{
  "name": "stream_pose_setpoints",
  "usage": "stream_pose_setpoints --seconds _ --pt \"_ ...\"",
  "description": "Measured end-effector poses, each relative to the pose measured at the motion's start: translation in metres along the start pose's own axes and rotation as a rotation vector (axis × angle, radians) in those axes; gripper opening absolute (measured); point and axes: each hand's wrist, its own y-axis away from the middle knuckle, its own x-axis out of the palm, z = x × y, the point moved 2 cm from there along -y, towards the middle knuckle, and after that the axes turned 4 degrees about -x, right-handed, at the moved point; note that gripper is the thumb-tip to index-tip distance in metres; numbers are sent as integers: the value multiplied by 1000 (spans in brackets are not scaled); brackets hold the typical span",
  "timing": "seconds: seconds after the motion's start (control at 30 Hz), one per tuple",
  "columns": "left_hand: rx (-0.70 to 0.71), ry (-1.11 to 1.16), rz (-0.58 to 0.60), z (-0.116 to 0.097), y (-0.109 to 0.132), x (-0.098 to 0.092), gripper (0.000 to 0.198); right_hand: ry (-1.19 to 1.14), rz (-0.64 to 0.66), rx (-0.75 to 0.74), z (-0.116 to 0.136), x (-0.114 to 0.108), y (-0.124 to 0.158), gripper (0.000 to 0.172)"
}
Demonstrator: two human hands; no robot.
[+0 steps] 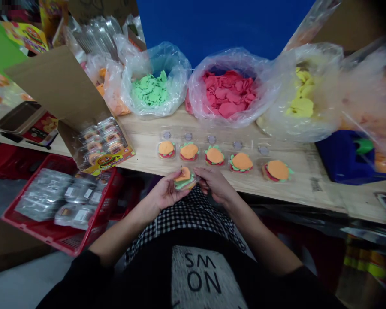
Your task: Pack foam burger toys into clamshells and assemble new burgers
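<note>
In front of my body, just off the table's near edge, my left hand (169, 189) grips a small clear clamshell box (184, 179) with a layered mini burger inside, orange on top with green below. The fingers of my right hand (214, 182) are curled, with thumb and index finger pinching the box's right edge. Beyond my hands, several clear clamshells stand in a row with their lids up. Each holds a mini burger, such as the left one (166, 149), the middle one (214, 155) and the right one (277, 170).
Plastic bags of green pieces (150, 89), red pieces (230, 93) and yellow pieces (301, 96) line the back. At left, an open cardboard display box (69, 139) holds packed burgers. Below it stands a red basket (80, 240) of clear packs. A blue tape dispenser (341, 161) sits at right.
</note>
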Motion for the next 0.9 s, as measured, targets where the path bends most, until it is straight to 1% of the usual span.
stream_pose_setpoints --seconds 0.07,0.13,0.2,0.3,0.37,0.43,0.5,0.53,0.57,0.63,0.7,0.77,0.83,0.9 --pt "41 -18 -30 0 0 -1 28 17 5 -24 1 -2 0 32" --pt "134 4 -52 0 -2 -2 24 23 19 -73 1 -3 1 32" --pt "251 60 -43 2 -5 -2 20 66 44 -123 -2 -2 4 34" --pt "412 114 -6 8 -9 -2 16 205 61 -208 -7 1 7 31" --pt "493 87 -5 13 -10 -2 20 287 15 -288 -9 3 8 28" --pt "539 5 0 18 -7 -5 32 348 -15 -347 -9 1 9 26" --pt "528 -116 22 21 -2 -10 50 402 31 -360 -7 -2 10 26" --pt "511 -184 32 22 1 -13 55 436 78 -356 -7 -4 10 25" --pt "492 -254 39 22 4 -18 56 478 133 -348 -6 -5 10 25" --pt "476 -388 32 20 10 -28 41 575 254 -332 -7 -5 9 26" --pt "453 -532 14 20 15 -38 28 678 403 -312 -12 0 7 25" --pt "400 -654 6 22 18 -46 25 755 534 -287 -19 7 4 24" --pt "360 -714 1 25 21 -53 26 797 585 -270 -24 13 4 23" --pt "392 -722 -7 29 24 -60 23 782 585 -271 -27 14 6 21"
